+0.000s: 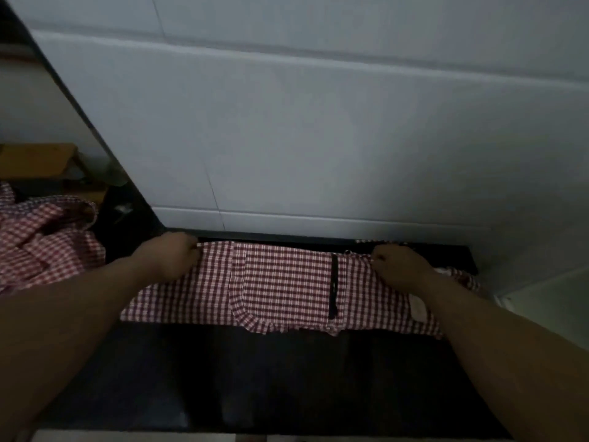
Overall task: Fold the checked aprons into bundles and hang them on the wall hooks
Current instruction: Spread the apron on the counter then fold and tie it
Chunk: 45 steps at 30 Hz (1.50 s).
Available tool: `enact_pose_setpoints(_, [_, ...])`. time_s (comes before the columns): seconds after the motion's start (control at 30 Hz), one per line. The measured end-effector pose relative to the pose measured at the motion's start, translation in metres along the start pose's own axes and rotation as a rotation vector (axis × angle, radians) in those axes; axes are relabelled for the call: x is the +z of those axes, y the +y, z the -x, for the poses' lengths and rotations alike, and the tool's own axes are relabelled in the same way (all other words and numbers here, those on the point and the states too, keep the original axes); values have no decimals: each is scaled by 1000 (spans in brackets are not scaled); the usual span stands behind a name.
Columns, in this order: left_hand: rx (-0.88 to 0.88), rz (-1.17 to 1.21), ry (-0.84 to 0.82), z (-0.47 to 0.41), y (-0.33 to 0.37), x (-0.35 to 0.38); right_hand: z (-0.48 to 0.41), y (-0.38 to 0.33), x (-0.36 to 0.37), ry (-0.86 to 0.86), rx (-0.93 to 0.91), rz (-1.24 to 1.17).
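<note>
**FOLDING STAGE: FAR EDGE OF APRON GRIPPED AT BOTH ENDS**

Concerns one checked apron, spread as a wide band across the lower centre of the frame, close against the foot of the white tiled wall. Laid flat on the black counter, probably to give a firm surface for even creases. Apparently doubled at least once, judging by the frilled hem and layered edges along the near side; not yet a bundle.

Gripped at the far edge by the left hand, centre left, with fingers curled tight round the cloth. Gripped likewise by the right hand, centre right, with fingers closed on the gathered edge. Spaced well apart, most likely to keep that edge taut and square for a fold toward the near side.

Crossed right of centre by one black strap, running from far to near; possibly to be kept free as a hanging loop. Marked by one pale label just below the right wrist.

Count:
- Hands: two.
- Aprons in work: one.
- Heap of checked cloth at the left edge: one; number of pieces in it not determinable.
- Wall hooks: none in view.
</note>
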<state>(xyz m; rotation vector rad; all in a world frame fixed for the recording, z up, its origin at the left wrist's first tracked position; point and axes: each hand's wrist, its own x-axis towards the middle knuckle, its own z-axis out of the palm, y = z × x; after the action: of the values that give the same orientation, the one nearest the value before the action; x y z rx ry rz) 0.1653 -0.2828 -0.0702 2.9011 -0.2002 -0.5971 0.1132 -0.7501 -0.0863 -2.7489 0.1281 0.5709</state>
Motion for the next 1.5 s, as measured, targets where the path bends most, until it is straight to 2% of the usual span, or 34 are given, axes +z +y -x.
enact_pose_setpoints(0.07, [-31,-42,2,-13,1,12,-6,-2,11,119,23,45])
enact_pose_setpoints(0.13, [-74,-151,98,-13,1,31,-7,-6,29,371,4,177])
enact_pose_setpoints(0.2, [-5,-343,292,-6,3,48,4,-20,47,522,-21,212])
enact_pose_setpoints(0.27, [188,-369,426,7,12,65,24,-42,65,564,-136,181])
enact_pose_setpoints(0.33, [365,-339,404,15,20,82,43,-60,84,483,-319,165])
enact_pose_setpoints(0.37, [383,-331,338,18,22,90,47,-63,94,412,-356,169])
enact_pose_setpoints(0.47, [268,-273,169,18,11,116,44,-48,118,212,-232,215])
enact_pose_setpoints(0.53, [207,-214,150,20,3,129,41,-39,123,118,-167,233])
enact_pose_setpoints(0.6, [212,-177,154,28,-2,133,45,-38,118,117,-191,215])
enact_pose_setpoints(0.7, [310,-223,170,55,-15,133,65,-27,107,166,-253,242])
enact_pose_setpoints(0.83, [353,-314,136,73,-38,125,79,5,103,90,-266,375])
enact_pose_setpoints(1.0, [419,-376,146,58,-29,114,56,5,104,191,-326,404])
enact_pose_setpoints(1.1, [411,-380,135,57,-31,106,50,-1,100,231,-306,414])
enact_pose_setpoints(1.17, [355,-284,185,60,-18,93,46,-10,87,217,-263,333])
enact_pose_setpoints(1.23, [236,-140,154,58,-2,74,41,-16,65,66,-268,257])
enact_pose_setpoints(1.3, [140,28,3,56,6,47,44,-21,29,-260,-249,153])
enact_pose_setpoints(1.37, [91,176,-152,58,13,15,51,-26,-15,-515,-127,54])
enact_pose_setpoints(1.43, [90,187,-247,65,22,-21,54,-24,-47,-699,62,-142])
enact_pose_setpoints(1.5, [60,134,-373,67,30,-46,55,-26,-69,-858,160,-266])
